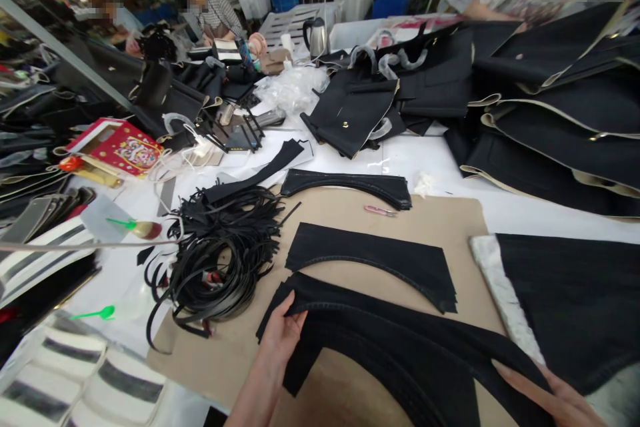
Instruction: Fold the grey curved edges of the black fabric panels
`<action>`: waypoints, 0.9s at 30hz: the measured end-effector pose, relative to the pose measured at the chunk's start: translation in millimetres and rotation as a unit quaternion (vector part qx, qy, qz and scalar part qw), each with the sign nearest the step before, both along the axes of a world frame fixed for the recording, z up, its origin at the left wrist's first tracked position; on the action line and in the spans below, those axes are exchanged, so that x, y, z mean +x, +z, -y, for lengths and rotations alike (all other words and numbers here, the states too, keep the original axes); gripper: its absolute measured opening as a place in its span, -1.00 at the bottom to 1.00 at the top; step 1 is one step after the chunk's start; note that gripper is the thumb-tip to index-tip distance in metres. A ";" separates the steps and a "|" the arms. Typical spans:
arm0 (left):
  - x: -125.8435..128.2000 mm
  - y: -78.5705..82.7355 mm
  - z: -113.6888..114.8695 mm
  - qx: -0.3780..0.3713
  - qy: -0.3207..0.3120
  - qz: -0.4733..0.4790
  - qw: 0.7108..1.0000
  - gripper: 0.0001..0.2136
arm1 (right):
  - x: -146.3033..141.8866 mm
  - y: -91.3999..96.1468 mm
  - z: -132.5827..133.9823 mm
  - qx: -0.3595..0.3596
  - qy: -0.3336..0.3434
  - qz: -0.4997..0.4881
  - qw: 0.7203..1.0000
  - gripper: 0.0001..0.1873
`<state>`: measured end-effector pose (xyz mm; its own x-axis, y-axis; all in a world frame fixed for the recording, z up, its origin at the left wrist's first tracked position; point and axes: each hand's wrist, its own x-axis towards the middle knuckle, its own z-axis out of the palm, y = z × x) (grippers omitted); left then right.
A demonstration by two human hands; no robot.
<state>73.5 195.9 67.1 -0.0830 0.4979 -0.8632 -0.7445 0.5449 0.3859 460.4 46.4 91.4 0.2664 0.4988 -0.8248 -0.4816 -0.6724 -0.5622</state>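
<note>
My left hand grips the left end of a long curved black fabric piece lying on a brown cardboard mat. Its thumb lies on top of the cloth and its fingers curl under the edge. My right hand rests with fingers stretched flat on the right end of the same curved piece. Just beyond lies another curved black panel, and a third one sits farther back. A tangle of black straps lies to the left of my left hand.
A small pink tool lies on the mat. Black bag parts pile up at the right and back. A red box, a green spoon and striped pieces sit at the left. Other people work at the far end of the table.
</note>
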 end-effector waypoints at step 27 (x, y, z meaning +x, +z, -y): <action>-16.8 -48.7 -98.4 0.029 -0.310 -0.381 0.870 -0.68 | 12.4 -85.8 -117.0 0.050 0.187 0.472 0.860 -0.65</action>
